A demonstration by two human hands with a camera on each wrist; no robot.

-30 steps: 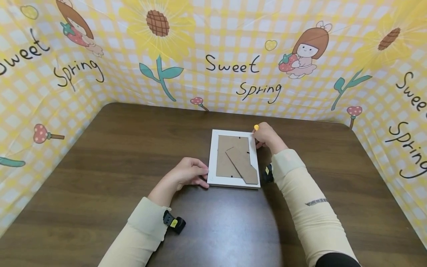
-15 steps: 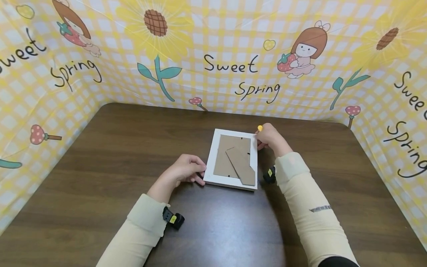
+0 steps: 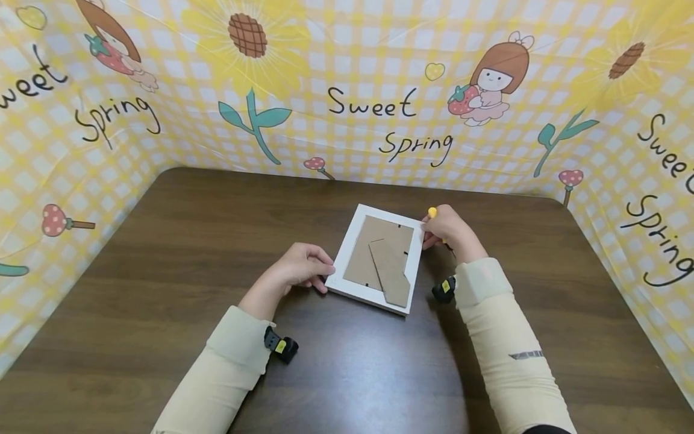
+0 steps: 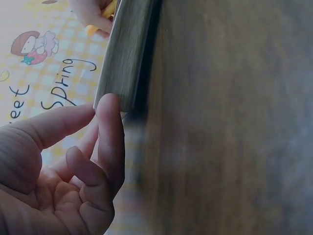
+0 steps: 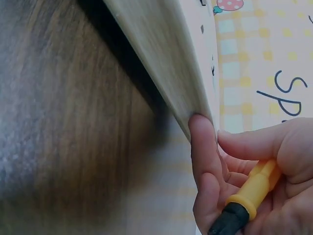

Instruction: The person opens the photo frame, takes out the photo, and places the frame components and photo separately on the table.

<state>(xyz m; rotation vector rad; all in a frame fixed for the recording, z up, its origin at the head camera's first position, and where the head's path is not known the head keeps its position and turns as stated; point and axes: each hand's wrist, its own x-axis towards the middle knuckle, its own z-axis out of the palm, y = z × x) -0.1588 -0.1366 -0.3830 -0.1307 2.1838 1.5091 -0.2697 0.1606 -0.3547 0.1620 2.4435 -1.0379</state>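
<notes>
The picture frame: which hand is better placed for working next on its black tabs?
Probably the right hand: it holds a yellow tool and pinches the picture frame near two black tabs. The left hand pinches the opposite corner with no tool visible, and could steady it.

White, brown and yellow colours are appearing together.
The picture frame (image 3: 349, 246) is showing white, its backing board (image 3: 362, 256) and stand leg (image 3: 391, 278) are showing plain light brown, the tool (image 5: 254, 193) is displaying yellow and black, the tabletop (image 3: 162, 271) is showing dark brown grain, the sleeves (image 3: 238, 361) are showing pale cream, and the cloth (image 3: 303, 126) is carrying yellow-and-white checks with yellow flowers (image 3: 247, 36) and black lettering (image 3: 379, 108).
</notes>
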